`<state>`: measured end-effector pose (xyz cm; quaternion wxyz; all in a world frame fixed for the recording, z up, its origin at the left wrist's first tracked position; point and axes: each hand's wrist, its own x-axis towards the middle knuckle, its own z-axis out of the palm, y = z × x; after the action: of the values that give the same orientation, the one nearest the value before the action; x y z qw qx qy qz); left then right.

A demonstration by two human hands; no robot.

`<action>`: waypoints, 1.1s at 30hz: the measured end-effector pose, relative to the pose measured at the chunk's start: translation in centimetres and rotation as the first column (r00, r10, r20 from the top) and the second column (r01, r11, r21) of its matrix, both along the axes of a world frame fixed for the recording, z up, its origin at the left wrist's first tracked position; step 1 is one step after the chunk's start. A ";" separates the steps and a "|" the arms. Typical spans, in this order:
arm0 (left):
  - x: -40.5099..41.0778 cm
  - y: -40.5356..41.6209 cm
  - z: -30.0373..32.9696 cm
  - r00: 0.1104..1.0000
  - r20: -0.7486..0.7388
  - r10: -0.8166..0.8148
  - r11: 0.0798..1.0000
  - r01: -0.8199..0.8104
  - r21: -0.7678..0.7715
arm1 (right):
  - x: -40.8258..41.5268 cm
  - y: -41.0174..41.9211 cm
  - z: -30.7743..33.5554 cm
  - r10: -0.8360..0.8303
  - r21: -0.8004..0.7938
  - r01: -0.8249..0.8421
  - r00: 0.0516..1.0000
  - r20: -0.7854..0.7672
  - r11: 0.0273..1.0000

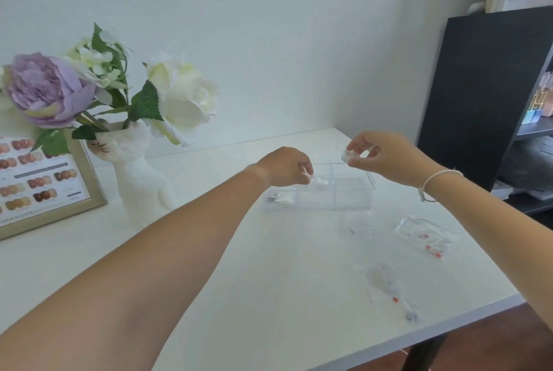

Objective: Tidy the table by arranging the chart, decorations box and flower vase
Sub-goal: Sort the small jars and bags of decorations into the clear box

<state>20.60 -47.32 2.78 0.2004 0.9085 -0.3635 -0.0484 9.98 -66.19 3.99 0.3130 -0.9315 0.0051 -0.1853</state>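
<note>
Left hand (287, 165) is shown lowered into the middle compartment of the clear decorations box (353, 188), fingertips pinched on a small clear pot (312, 180). Right hand (386, 155) is held above the box's right end, pinching a second clear pot (347, 156). The box's long axis runs left to right, directly beneath both hands. Loose packets (425, 234) lie nearer the right arm; vase (140, 173) and chart (45, 182) stand far left.
</note>
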 end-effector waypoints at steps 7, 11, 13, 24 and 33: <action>1.6 -1.6 -0.1 0.998 -0.067 -0.015 0.984 0.026 0.173 | 0.5 -0.3 -1.1 -0.004 0.035 0.004 1.000 -0.020 0.999; 2.1 -2.2 0.2 0.998 -0.063 -0.014 0.959 0.031 0.282 | 0.9 0.0 -1.5 0.009 0.047 -0.007 1.000 -0.024 0.999; 2.2 -2.6 0.2 0.998 -0.057 -0.014 0.947 0.031 0.320 | 1.1 0.1 -1.6 0.013 0.045 -0.012 1.000 -0.025 0.999; 2.3 -2.3 -0.3 0.999 -0.036 -0.025 0.973 0.033 0.230 | 1.9 0.2 -2.0 0.039 0.049 -0.037 0.999 -0.036 0.998; 2.3 3.8 -0.6 0.999 -0.015 0.035 0.987 -0.037 -0.157 | 3.3 1.5 -2.1 0.079 -0.020 -0.082 0.989 -0.128 0.996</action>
<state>22.87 -43.53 2.20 0.2744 0.8959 -0.3486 -0.0214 13.27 -64.68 1.91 0.3073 -0.9448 -0.0150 -0.1128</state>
